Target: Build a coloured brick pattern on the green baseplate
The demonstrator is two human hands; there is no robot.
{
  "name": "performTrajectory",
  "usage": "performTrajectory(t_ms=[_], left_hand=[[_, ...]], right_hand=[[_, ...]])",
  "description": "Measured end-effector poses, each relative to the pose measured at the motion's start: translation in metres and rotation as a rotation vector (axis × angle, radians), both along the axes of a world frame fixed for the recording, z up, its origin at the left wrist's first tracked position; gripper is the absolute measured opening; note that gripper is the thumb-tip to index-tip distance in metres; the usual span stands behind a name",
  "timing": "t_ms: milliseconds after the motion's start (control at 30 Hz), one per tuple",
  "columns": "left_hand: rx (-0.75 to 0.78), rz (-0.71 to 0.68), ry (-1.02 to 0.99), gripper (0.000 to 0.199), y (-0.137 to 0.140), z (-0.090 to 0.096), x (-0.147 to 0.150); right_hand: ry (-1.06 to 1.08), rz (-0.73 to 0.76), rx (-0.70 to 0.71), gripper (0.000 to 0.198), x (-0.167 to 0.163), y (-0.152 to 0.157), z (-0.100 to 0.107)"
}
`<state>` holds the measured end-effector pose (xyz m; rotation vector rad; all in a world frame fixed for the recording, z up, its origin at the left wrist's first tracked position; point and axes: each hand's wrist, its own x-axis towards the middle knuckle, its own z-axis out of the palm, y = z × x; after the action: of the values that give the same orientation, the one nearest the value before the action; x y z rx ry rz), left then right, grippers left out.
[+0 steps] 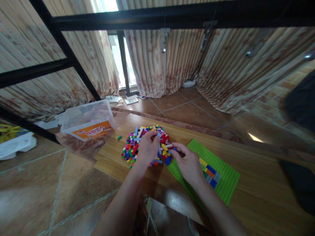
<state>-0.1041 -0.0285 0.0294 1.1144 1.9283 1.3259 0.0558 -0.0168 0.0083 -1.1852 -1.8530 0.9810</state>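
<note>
My left hand (149,149) reaches into a heap of mixed toy building bricks (129,152), its fingers curled together among the pieces. Whatever lies between those fingertips is hidden. At the heap's right edge is my right hand (188,164), thumb and index finger drawn close together beside small blue and white pieces; I cannot make out what they grip. Beneath my right hand and wrist lies a green baseplate (227,182). It carries a block of joined bricks (213,173) in blue, orange, yellow and grey, partly covered by the hand.
The wooden table (256,177) has a lone green brick (119,137) left of the heap and a dark flat object (296,183) at right. A clear plastic bin (88,114) with an orange label stands beyond its left end. Black metal bars (137,21) cross overhead.
</note>
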Motion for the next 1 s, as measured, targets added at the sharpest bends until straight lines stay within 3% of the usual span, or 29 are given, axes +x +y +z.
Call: performTrajectory(t_ms=[100,267,567,800,900,1000], left_hand=[[-0.005,0.086,-0.064,0.022,0.001,-0.004,-0.020],[-0.022,-0.045,-0.109,0.026,-0.004,-0.009,-0.021],[-0.036,-0.375,-0.047,0.021,-0.006,-0.005,0.001],[0.038,-0.573,-0.078,0.021,-0.006,-0.007,0.012],[0.068,-0.602,-0.088,0.022,-0.006,-0.005,0.020],[0.100,-0.514,-0.076,0.023,-0.005,-0.004,0.019]], right_hand=[[-0.198,0.059,0.066,0.028,-0.004,-0.005,-0.003],[-0.356,0.079,0.179,0.028,-0.009,-0.008,-0.007],[-0.213,0.026,0.202,0.032,0.000,0.001,-0.002],[-0.239,0.105,0.274,0.034,0.006,0.005,0.003],[-0.245,0.074,0.286,0.029,0.011,0.008,0.004],[-0.240,0.018,0.268,0.026,0.017,0.011,0.006]])
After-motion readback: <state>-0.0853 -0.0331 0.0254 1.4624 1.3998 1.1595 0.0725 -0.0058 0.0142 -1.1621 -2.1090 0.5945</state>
